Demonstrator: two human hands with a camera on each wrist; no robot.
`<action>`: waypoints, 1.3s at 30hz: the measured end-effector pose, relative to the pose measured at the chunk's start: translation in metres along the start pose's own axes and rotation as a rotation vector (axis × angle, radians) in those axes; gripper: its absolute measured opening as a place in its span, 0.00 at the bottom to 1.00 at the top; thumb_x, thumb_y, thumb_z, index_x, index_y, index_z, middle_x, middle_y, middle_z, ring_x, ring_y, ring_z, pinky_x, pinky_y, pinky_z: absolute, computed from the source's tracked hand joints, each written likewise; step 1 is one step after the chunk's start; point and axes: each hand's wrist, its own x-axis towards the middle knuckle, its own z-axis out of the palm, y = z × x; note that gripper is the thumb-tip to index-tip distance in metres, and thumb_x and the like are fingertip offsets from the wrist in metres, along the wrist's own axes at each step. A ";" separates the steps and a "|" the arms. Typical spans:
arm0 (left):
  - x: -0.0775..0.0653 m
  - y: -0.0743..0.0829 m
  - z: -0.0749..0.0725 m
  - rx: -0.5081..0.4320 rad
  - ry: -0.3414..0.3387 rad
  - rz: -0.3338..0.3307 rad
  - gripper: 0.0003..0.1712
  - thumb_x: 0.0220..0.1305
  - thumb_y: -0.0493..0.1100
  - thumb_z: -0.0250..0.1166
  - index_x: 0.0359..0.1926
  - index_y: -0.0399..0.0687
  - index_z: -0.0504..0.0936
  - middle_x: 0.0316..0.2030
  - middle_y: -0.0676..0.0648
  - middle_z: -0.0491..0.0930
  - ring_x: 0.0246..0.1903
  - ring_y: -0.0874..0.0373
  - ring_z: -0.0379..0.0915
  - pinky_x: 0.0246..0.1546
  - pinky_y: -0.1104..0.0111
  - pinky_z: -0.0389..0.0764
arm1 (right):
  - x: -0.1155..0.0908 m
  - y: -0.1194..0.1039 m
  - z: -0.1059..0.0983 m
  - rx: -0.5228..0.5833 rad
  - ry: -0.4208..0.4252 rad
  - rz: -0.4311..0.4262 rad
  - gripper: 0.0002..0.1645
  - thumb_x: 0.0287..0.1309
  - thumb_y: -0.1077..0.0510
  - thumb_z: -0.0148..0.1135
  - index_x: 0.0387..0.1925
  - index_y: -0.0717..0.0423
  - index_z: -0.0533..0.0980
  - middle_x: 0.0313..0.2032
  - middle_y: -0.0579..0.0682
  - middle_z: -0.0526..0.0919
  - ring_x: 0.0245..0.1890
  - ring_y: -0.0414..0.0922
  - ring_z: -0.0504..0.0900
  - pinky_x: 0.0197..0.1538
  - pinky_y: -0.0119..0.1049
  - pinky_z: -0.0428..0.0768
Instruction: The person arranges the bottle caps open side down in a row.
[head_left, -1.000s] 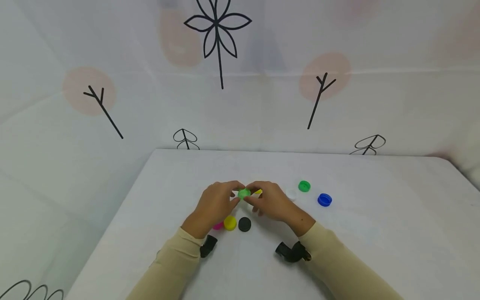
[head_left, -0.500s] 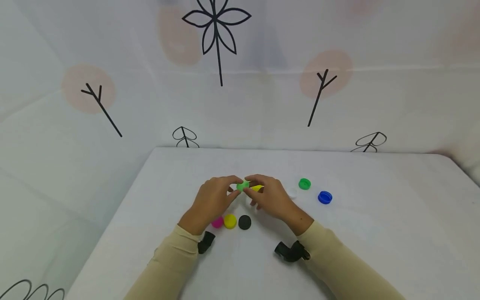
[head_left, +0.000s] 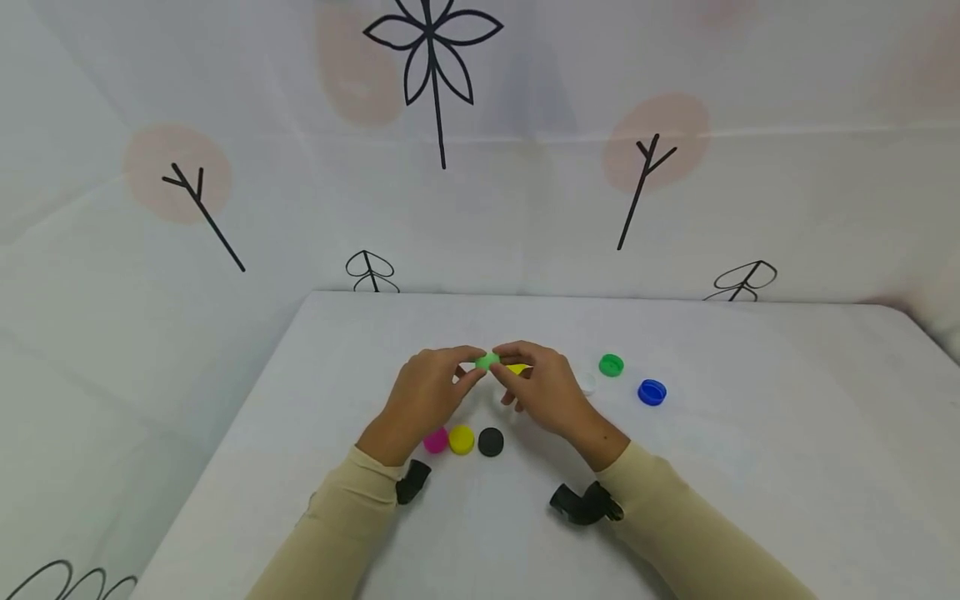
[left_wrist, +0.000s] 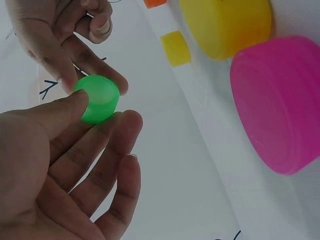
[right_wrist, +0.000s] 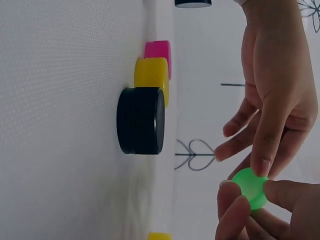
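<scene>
Light green cap (head_left: 487,361) held above worktop (head_left: 750,450); left hand (head_left: 422,390) and right hand (head_left: 553,392) each pinch it, thumb opposite fingers. Nearer, in a row: pink cap (head_left: 435,440), yellow cap (head_left: 461,439), black cap (head_left: 491,442). Out right: darker green cap (head_left: 611,365), blue cap (head_left: 652,392).

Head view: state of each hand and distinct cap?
Left hand, pinching
Right hand, pinching
Light green cap, held aloft
Pink cap, top up
Front yellow cap, top up
Black cap, top up
Darker green cap, hollow up
Blue cap, hollow up
Rear yellow cap, partly hidden
White cap, facing unclear
</scene>
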 end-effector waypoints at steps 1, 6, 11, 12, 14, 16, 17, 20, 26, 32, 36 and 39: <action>0.000 0.000 0.000 -0.003 0.005 0.005 0.19 0.67 0.49 0.67 0.57 0.53 0.84 0.40 0.50 0.89 0.36 0.56 0.84 0.32 0.71 0.81 | 0.000 0.000 0.000 -0.003 0.001 0.000 0.20 0.66 0.57 0.64 0.57 0.58 0.78 0.48 0.56 0.87 0.25 0.51 0.86 0.27 0.34 0.81; 0.000 -0.001 0.000 -0.019 0.048 0.048 0.18 0.67 0.49 0.67 0.56 0.51 0.85 0.43 0.50 0.89 0.38 0.56 0.85 0.34 0.69 0.83 | 0.001 -0.002 -0.001 -0.018 0.015 0.005 0.20 0.67 0.55 0.64 0.58 0.55 0.78 0.48 0.53 0.86 0.24 0.51 0.85 0.26 0.35 0.80; 0.001 -0.003 0.001 -0.055 0.083 0.073 0.17 0.68 0.49 0.66 0.55 0.50 0.85 0.42 0.50 0.89 0.38 0.55 0.85 0.34 0.68 0.82 | 0.001 -0.002 -0.002 -0.011 0.012 0.004 0.21 0.68 0.53 0.62 0.59 0.54 0.78 0.47 0.52 0.86 0.24 0.52 0.85 0.26 0.37 0.79; 0.001 -0.003 0.002 -0.062 0.089 0.076 0.17 0.68 0.49 0.66 0.55 0.50 0.85 0.41 0.50 0.89 0.37 0.55 0.84 0.34 0.68 0.82 | 0.001 -0.002 -0.002 -0.010 0.012 0.002 0.21 0.68 0.53 0.62 0.59 0.54 0.78 0.47 0.53 0.86 0.24 0.52 0.85 0.26 0.36 0.79; 0.001 -0.004 0.003 -0.077 0.092 0.071 0.17 0.68 0.49 0.65 0.55 0.50 0.85 0.39 0.51 0.89 0.37 0.55 0.83 0.34 0.69 0.81 | 0.001 -0.001 -0.002 -0.006 0.012 -0.005 0.21 0.68 0.54 0.63 0.59 0.53 0.78 0.46 0.53 0.85 0.25 0.53 0.85 0.26 0.36 0.80; 0.002 -0.004 0.005 -0.098 0.090 0.055 0.17 0.69 0.49 0.65 0.55 0.50 0.85 0.37 0.51 0.89 0.37 0.56 0.82 0.35 0.70 0.81 | 0.000 0.000 -0.002 -0.004 0.013 -0.019 0.21 0.67 0.56 0.63 0.59 0.53 0.78 0.45 0.54 0.84 0.25 0.53 0.85 0.26 0.35 0.80; 0.002 -0.004 0.005 -0.110 0.086 0.044 0.17 0.69 0.48 0.65 0.56 0.50 0.85 0.37 0.51 0.88 0.37 0.57 0.81 0.35 0.71 0.80 | 0.000 0.000 -0.001 -0.003 0.014 -0.027 0.21 0.66 0.57 0.64 0.59 0.53 0.78 0.44 0.54 0.84 0.25 0.53 0.85 0.26 0.35 0.81; 0.003 -0.003 0.006 -0.140 0.074 0.016 0.19 0.69 0.48 0.65 0.57 0.50 0.84 0.36 0.51 0.88 0.37 0.58 0.80 0.33 0.73 0.79 | -0.001 0.001 -0.001 -0.010 0.021 -0.055 0.23 0.64 0.59 0.66 0.60 0.55 0.77 0.43 0.54 0.83 0.25 0.51 0.85 0.26 0.34 0.81; 0.002 -0.001 0.004 -0.198 0.057 0.007 0.22 0.71 0.48 0.63 0.63 0.51 0.75 0.39 0.50 0.89 0.37 0.58 0.82 0.36 0.69 0.82 | 0.000 0.000 -0.001 -0.091 0.050 -0.122 0.28 0.60 0.59 0.70 0.62 0.55 0.76 0.42 0.54 0.83 0.23 0.42 0.82 0.27 0.30 0.80; 0.002 -0.001 0.004 -0.243 0.048 0.012 0.18 0.73 0.47 0.60 0.60 0.53 0.70 0.39 0.49 0.89 0.37 0.57 0.84 0.41 0.64 0.84 | 0.001 -0.002 -0.002 -0.152 0.094 -0.196 0.28 0.58 0.59 0.72 0.60 0.54 0.75 0.41 0.53 0.86 0.23 0.38 0.79 0.27 0.29 0.79; 0.002 -0.001 0.004 -0.255 0.035 0.006 0.17 0.74 0.48 0.59 0.59 0.54 0.71 0.40 0.50 0.89 0.37 0.56 0.84 0.42 0.63 0.84 | 0.000 -0.003 -0.003 -0.159 0.098 -0.194 0.27 0.58 0.59 0.72 0.59 0.53 0.75 0.41 0.52 0.86 0.24 0.39 0.80 0.27 0.29 0.80; 0.002 -0.002 0.002 -0.236 0.018 0.001 0.17 0.74 0.49 0.59 0.59 0.54 0.71 0.41 0.50 0.89 0.39 0.55 0.84 0.45 0.61 0.84 | 0.000 -0.003 -0.003 -0.165 0.090 -0.180 0.26 0.59 0.58 0.71 0.59 0.54 0.76 0.40 0.51 0.86 0.24 0.38 0.80 0.27 0.30 0.80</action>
